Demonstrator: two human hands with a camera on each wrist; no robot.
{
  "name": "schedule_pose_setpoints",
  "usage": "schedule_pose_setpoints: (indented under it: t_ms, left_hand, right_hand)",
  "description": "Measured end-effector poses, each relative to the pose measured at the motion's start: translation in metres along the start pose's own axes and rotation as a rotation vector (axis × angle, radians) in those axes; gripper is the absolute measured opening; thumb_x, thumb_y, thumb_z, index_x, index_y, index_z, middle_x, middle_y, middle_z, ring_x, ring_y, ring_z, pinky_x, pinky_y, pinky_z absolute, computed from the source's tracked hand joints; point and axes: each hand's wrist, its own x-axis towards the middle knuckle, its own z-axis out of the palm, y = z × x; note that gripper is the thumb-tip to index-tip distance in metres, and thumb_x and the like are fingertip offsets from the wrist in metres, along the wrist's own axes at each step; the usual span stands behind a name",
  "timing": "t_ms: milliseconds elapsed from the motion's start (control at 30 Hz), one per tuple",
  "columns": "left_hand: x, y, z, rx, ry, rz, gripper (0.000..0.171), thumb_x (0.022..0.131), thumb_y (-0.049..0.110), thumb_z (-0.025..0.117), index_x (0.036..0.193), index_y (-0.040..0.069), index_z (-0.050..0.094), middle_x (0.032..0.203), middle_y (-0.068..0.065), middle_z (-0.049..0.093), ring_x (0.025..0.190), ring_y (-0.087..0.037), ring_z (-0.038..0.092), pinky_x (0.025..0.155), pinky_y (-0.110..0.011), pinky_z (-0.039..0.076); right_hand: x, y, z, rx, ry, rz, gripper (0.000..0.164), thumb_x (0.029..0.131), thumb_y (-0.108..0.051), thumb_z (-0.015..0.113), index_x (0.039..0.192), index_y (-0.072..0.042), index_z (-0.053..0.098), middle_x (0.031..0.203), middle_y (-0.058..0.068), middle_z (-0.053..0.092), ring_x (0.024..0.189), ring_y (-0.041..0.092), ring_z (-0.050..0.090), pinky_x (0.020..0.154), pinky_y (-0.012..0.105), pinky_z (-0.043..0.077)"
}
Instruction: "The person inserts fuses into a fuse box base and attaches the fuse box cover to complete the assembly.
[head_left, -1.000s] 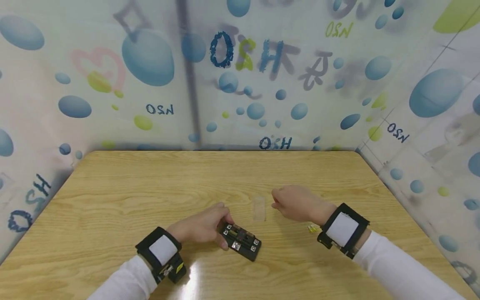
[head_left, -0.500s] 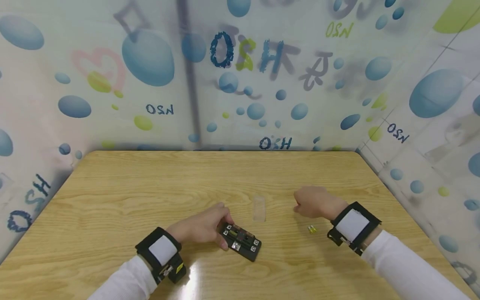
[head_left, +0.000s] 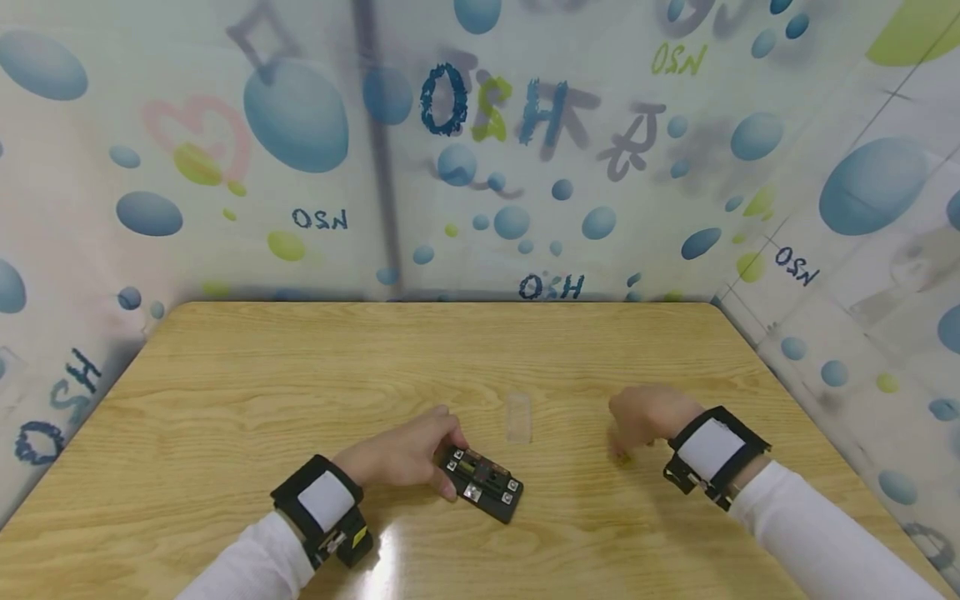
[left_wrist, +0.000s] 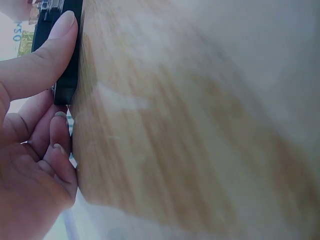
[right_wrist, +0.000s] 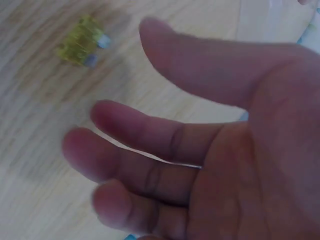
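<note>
My left hand (head_left: 408,448) grips the left end of a black fuse block (head_left: 486,486) with metal screw contacts, lying slanted on the table. In the left wrist view the thumb presses along the side of the black block (left_wrist: 67,82). To the right, my right hand (head_left: 648,417) is low over the table, its fingers pointing down. In the right wrist view this hand (right_wrist: 215,135) holds nothing, thumb and fingers apart. A yellow see-through blade fuse (right_wrist: 82,41) with metal prongs lies just beyond the fingertips; the head view mostly hides it behind the hand.
A flat, clear plastic piece (head_left: 518,418) lies on the wooden table (head_left: 337,350) between the hands. A curtain (head_left: 480,192) printed with bubbles hangs behind the table's far edge and along its sides.
My right hand has moved right, away from the clear plastic piece, then turned down over the yellow fuse, which showed uncovered half a second ago. The left hand and block have stayed still.
</note>
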Motion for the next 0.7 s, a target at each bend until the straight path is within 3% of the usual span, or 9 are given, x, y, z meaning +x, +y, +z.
schedule_pose_setpoints:
  t_ms: [133,333,700]
  left_hand:
    - [0.000,0.000,0.000,-0.009,-0.006,-0.008,0.051,0.065,0.018,0.088,0.108,0.010,0.062,0.102,-0.002,0.051,0.097,-0.015,0.047,0.087,-0.028,0.042]
    - [0.000,0.001,0.000,-0.013,-0.011,-0.027,0.050,0.065,0.017,0.088,0.107,0.011,0.062,0.102,0.000,0.052,0.097,-0.014,0.048,0.087,-0.028,0.042]
    - [0.000,-0.001,0.000,-0.006,-0.010,-0.022,0.051,0.065,0.019,0.088,0.108,0.012,0.062,0.102,0.000,0.051,0.096,-0.014,0.048,0.087,-0.028,0.042]
  right_hand:
    - [-0.002,0.000,0.006,0.005,-0.013,0.018,0.034,0.079,-0.034,0.079,0.068,-0.010,0.057,0.061,0.004,0.060,0.056,0.016,0.052,0.052,0.029,0.037]
    - [-0.002,-0.001,0.010,0.027,-0.038,0.034,0.035,0.078,-0.036,0.081,0.072,-0.011,0.058,0.063,0.007,0.066,0.060,0.020,0.061,0.053,0.030,0.040]
    - [0.005,-0.002,0.014,0.057,-0.052,0.039,0.027,0.079,-0.020,0.082,0.075,-0.010,0.057,0.057,0.003,0.063,0.056,0.015,0.059,0.053,0.026,0.037]
